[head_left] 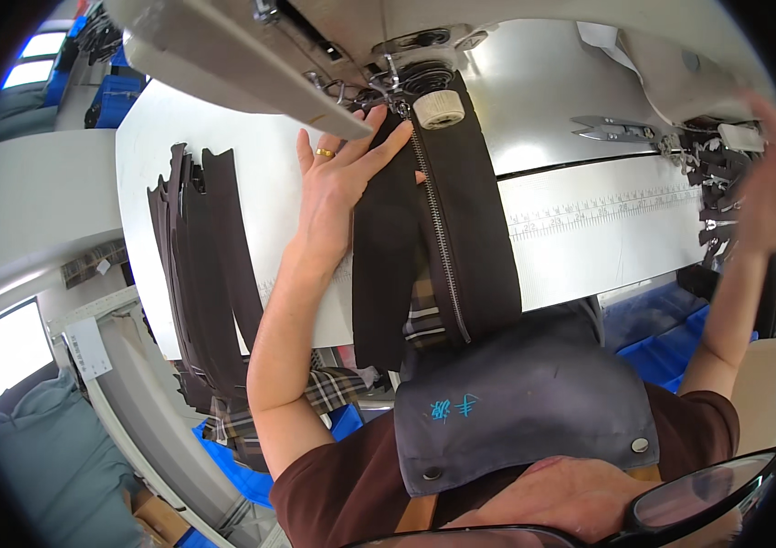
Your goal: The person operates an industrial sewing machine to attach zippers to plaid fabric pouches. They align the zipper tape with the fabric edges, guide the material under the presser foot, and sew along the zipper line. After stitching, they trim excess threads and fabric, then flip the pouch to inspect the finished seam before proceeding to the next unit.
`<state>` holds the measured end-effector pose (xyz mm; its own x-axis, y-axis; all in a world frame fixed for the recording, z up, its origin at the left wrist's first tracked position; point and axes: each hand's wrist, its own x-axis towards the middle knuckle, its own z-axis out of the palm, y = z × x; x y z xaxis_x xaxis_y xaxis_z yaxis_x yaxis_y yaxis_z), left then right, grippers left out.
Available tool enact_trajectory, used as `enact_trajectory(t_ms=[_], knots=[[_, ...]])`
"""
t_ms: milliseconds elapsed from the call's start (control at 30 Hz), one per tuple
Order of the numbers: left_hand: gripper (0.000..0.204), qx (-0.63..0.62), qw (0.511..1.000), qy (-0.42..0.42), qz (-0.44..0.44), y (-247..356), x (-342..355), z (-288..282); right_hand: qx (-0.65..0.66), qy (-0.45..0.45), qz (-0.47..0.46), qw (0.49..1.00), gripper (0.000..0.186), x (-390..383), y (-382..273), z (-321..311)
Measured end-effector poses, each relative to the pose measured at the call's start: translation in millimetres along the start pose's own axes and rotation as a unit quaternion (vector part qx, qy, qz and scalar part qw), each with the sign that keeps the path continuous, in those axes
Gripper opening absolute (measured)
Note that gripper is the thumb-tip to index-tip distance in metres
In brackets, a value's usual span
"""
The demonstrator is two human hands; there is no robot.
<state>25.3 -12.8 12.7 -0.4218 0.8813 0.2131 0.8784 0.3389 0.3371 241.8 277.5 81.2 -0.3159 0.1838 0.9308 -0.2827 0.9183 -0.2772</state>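
Observation:
Two long dark fabric panels [386, 265] lie under the sewing machine's presser foot [403, 102]. A metal-toothed zipper [443, 242] runs along the right-hand panel, with plaid cloth [424, 315] showing in the gap near its lower end. My left hand [342, 173], a ring on one finger, rests on the left panel close to the foot. Its fingers are on top, and a fingertip shows in the gap at the panel's edge, so the cloth lies between them. My right hand [767, 183] is raised at the far right, smeared by motion, near a pile of zippers [717, 219].
Thread snips [612, 129] lie on the metal bed at the right. A printed ruler [607, 208] crosses the white table [589, 265]. Stacked dark strips [191, 256] hang over the left edge. The machine head [214, 64] overhangs my left hand. Blue bins [666, 352] stand below the table.

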Motion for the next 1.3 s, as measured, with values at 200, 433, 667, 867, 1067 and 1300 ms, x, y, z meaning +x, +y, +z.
enact_trajectory(t_ms=[200,433,667,867,1067,1300], knots=[[0.047,-0.005,1.0,0.0,0.008,1.7,3.6,-2.3,0.119,-0.584,0.026,0.802,0.048,-22.9,12.0,158.7],[0.048,-0.012,1.0,0.017,-0.003,5.4,1.4,-0.9,-0.003,-0.396,-0.155,0.905,0.016,-24.2,1.7,179.9],[0.046,-0.005,0.999,0.035,0.021,0.1,-0.2,3.6,-0.009,-0.303,-0.079,0.95,0.008,-42.8,0.0,173.8],[0.047,-0.019,0.998,0.041,0.035,-0.2,-0.8,2.4,0.015,-0.276,0.071,0.959,0.009,-37.4,-22.9,167.3],[0.045,-0.015,0.999,0.038,0.034,0.7,-0.8,2.0,-0.011,-0.311,-0.065,0.948,0.007,-47.7,6.4,187.9],[0.045,-0.005,0.998,0.039,0.041,-4.8,-0.3,5.8,-0.019,-0.33,-0.199,0.923,0.011,-51.1,29.0,198.2]])
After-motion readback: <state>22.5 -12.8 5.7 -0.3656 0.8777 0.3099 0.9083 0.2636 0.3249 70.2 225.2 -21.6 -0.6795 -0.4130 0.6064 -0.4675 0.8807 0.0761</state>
